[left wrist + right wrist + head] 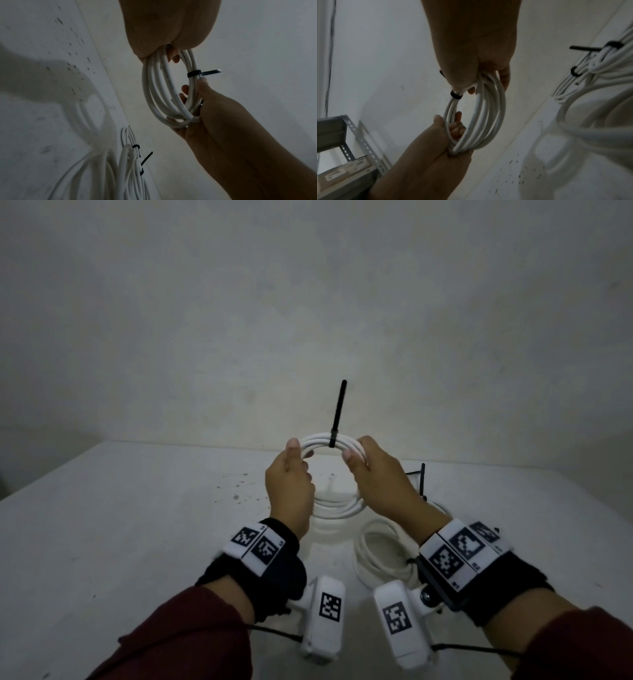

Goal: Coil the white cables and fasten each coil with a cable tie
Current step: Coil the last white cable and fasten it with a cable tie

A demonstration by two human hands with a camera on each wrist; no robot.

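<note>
Nearest the head camera are two white wrist cameras, each with a black-and-white square marker on its housing, slung below black wristbands that carry further white marker tags; tiny digits are printed beside the tags but are too small to read. Dark red sleeves cover both forearms.

Above the white table, both hands hold up one coil of white cable. The left hand has its fingers curled round the coil's left side, thumb up along the outside. The right hand grips the right side in the same way, fingers wrapped through the loop. Between the two hands, at the top of the coil, a black cable tie is cinched round the strands, and its free tail stands almost straight up in front of the pale wall. Faint printing runs along one strand in the left wrist view, not legible.

On the table below and to the right lie more white cable coils, just beside the right wrist; at least two of them show black ties with tails sticking out. Small dark specks dot the tabletop left of the hands. In the right wrist view a grey slotted-angle metal shelf stands off to the side, with a pale label whose text is blurred.
</note>
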